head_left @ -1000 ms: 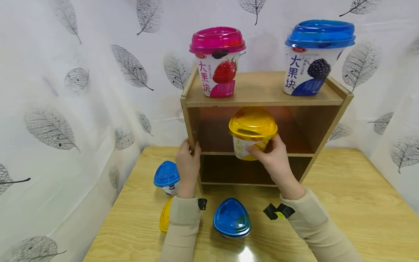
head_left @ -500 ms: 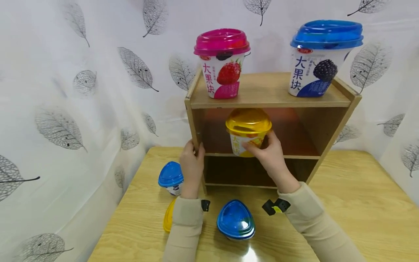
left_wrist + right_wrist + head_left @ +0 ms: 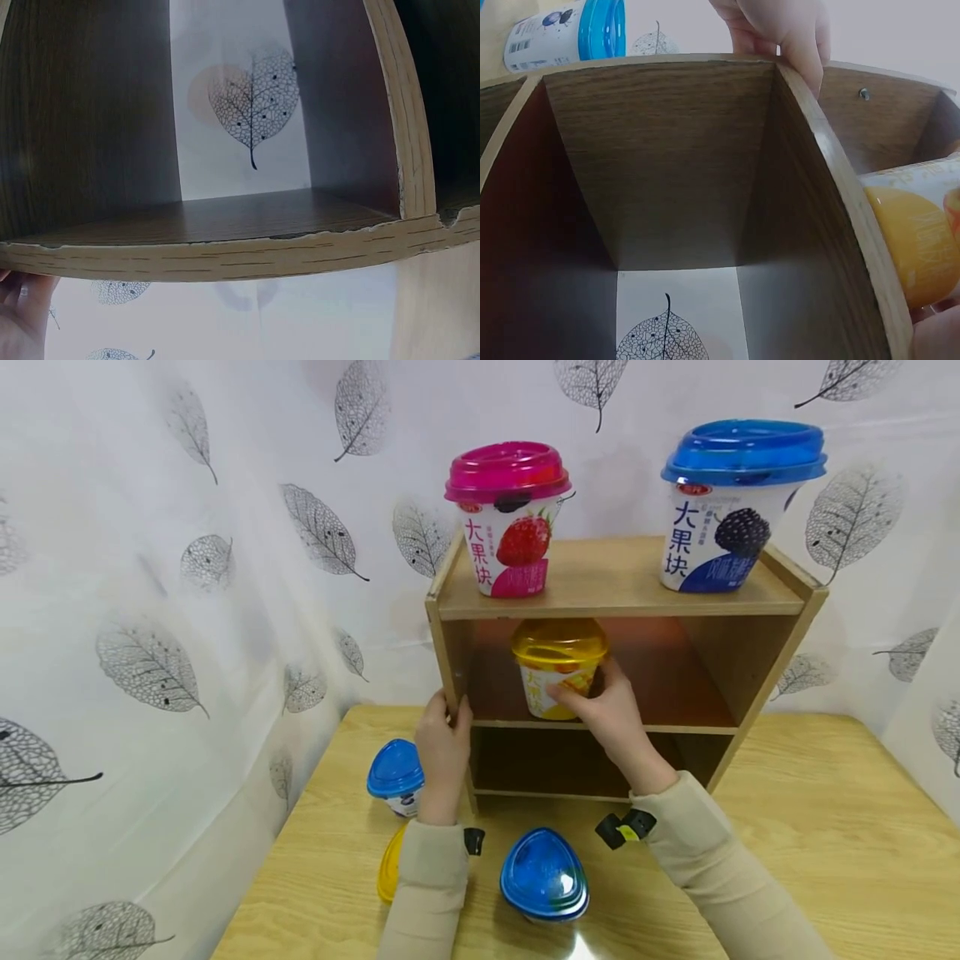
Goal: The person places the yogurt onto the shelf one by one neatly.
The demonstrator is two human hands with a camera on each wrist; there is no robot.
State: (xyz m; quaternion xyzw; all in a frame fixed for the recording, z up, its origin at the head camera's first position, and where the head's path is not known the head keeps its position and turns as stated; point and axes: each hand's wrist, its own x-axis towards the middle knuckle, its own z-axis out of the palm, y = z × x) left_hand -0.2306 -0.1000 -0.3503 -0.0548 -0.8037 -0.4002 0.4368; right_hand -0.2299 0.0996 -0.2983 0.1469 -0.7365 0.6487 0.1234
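My right hand (image 3: pixel 611 714) grips a yellow-lidded yogurt cup (image 3: pixel 558 672), thumb across its front. The cup is upright in the upper compartment of a wooden shelf (image 3: pixel 622 610), its base right at the front edge of the middle board. The right wrist view shows the cup's yellow lower part (image 3: pixel 915 232) beside that board, with a bit of the right hand (image 3: pixel 939 336) beneath. My left hand (image 3: pixel 444 747) holds the shelf's left side panel by its front edge. In the left wrist view, part of the left hand (image 3: pixel 26 315) shows at the lower left.
On the shelf top stand a pink-lidded cup (image 3: pixel 510 527) and a blue-lidded cup (image 3: pixel 720 518). A blue-lidded cup (image 3: pixel 393 772), a partly hidden yellow lid (image 3: pixel 390 868) and another blue-lidded cup (image 3: pixel 543 877) are on the table (image 3: pixel 847 843). A leaf-print curtain (image 3: pixel 247 610) hangs behind.
My right hand has moved the yellow cup slightly left and deeper into the upper compartment. The left hand keeps its hold on the panel; the view has shifted a little.
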